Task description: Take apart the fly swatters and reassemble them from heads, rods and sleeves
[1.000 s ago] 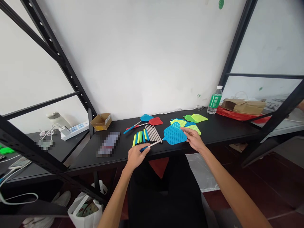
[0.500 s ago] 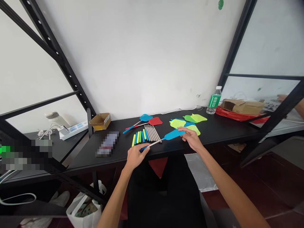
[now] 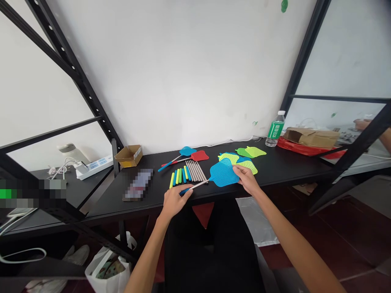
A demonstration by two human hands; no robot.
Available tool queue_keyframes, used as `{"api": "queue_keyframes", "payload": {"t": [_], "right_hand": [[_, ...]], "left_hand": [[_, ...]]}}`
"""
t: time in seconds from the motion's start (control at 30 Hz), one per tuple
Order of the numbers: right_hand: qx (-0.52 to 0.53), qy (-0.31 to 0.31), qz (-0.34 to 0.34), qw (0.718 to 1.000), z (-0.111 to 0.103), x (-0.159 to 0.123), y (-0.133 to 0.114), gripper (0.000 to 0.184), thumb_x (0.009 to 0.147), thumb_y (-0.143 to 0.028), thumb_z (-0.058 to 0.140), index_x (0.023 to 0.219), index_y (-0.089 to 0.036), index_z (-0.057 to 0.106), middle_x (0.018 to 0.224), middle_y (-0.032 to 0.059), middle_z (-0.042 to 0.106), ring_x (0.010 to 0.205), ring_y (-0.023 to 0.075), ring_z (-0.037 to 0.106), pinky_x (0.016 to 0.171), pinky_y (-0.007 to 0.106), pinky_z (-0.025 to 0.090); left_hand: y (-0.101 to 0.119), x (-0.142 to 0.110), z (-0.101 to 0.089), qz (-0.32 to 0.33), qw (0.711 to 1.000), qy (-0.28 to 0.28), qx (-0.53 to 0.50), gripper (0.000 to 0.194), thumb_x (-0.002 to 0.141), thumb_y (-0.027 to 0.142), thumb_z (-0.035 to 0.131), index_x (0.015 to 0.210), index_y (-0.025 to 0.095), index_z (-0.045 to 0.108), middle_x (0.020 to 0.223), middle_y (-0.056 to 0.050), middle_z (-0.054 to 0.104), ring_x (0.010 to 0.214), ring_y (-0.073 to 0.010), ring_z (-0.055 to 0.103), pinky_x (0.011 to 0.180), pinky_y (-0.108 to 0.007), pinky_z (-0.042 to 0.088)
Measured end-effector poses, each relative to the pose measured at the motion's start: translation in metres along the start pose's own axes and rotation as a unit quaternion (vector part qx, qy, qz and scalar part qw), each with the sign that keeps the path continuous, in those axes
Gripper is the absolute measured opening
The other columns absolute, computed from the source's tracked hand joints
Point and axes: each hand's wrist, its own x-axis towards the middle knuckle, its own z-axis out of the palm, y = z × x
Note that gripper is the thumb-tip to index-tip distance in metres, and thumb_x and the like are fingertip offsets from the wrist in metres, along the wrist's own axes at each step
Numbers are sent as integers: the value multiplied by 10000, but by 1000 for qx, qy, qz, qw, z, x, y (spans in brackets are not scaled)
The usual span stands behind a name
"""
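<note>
A blue fly swatter (image 3: 224,173) is held between my two hands above the front of the table. My left hand (image 3: 176,199) is closed round its blue grip, where the metal rod begins. My right hand (image 3: 247,178) pinches the far edge of the mesh head, whose flat face shows. Just behind lie several coloured handle grips (image 3: 180,176) in a row and several metal rods (image 3: 196,171) side by side. Loose yellow, green and blue swatter heads (image 3: 251,151) are spread to the right. A whole blue swatter (image 3: 187,151) and a red one (image 3: 200,155) lie farther back.
On the black table (image 3: 146,160) are a small open cardboard box (image 3: 128,156), a blurred flat item (image 3: 139,185) and a water bottle (image 3: 275,129). Black metal posts rise at both sides. At far right, another person's hand (image 3: 363,124) is near a cardboard box (image 3: 311,136).
The swatter has turned about its rod: its head was nearly edge-on and now shows its broad mesh face. My right hand's fingers have shifted on the edge; my left hand stays put.
</note>
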Motion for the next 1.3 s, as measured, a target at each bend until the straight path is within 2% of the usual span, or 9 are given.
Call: {"api": "queue_keyframes", "payload": {"t": [0.13,0.23,0.33,0.4,0.8,1.0,1.1,1.2,1.3], "right_hand": [[5,-29,-32,999,-1,-1,-5,508,838,-516,659,1259,-231,654,571,-59,399,470,99,331,386,226,301],[2,-43,-39,998,-3,-3,-7,536,828,-468,671,1330,-298,589,746,-26,564,509,94,408,415,217,355],[1,-47,-45,998,-5,-2,-6,456,810,-463,687,1224,-279,646,1041,37,640,569,89,457,424,208,347],[-2,-44,-46,998,-6,-1,-4,393,801,-469,697,1121,-241,690,1102,61,641,582,89,461,433,211,349],[-15,-28,-48,998,-6,1,-1,320,809,-429,710,1056,-230,742,1159,72,647,631,101,491,453,221,353],[-7,-70,-71,995,-6,2,5,319,789,-298,707,1102,-245,744,1039,61,662,591,97,474,503,263,366],[-20,-59,-87,994,-6,2,4,289,808,-279,667,1082,-272,758,1177,62,632,585,83,471,547,286,411],[-24,-52,-106,993,-4,1,1,228,823,-313,680,1024,-271,777,1311,77,575,677,114,513,552,286,421],[-23,-48,-108,993,-2,0,-1,202,823,-354,711,979,-250,785,1290,91,583,778,155,549,557,279,423]], "left_hand": [[0,0,0,-7,1000,1,-3,398,944,557,437,1154,379,723,1128,63,744,1001,-204,686,847,-283,501],[0,0,0,-13,1000,-5,-5,405,941,555,437,1157,368,724,1142,52,740,1028,-214,679,867,-292,499],[-1,0,0,-14,1000,-7,-7,401,942,556,441,1151,369,726,1138,51,741,1026,-215,680,870,-294,498],[-2,0,1,-12,1000,-5,-8,393,943,555,444,1145,375,728,1127,56,744,1013,-212,684,863,-291,499],[-2,0,0,-7,1000,-4,-3,388,946,567,440,1143,390,724,1124,74,743,1018,-202,681,846,-282,493],[-1,0,1,-13,1000,2,-3,394,950,563,438,1150,381,724,1111,64,748,1009,-204,683,836,-280,490],[-1,1,1,-10,1000,2,0,391,954,564,434,1155,388,719,1116,75,745,992,-198,686,823,-278,487],[-1,0,1,-12,1000,0,5,394,955,568,431,1157,388,718,1121,77,744,965,-200,692,816,-284,483],[-2,0,1,-13,1000,3,5,372,954,555,444,1148,396,717,1134,87,739,1019,-206,680,837,-285,474]]}}
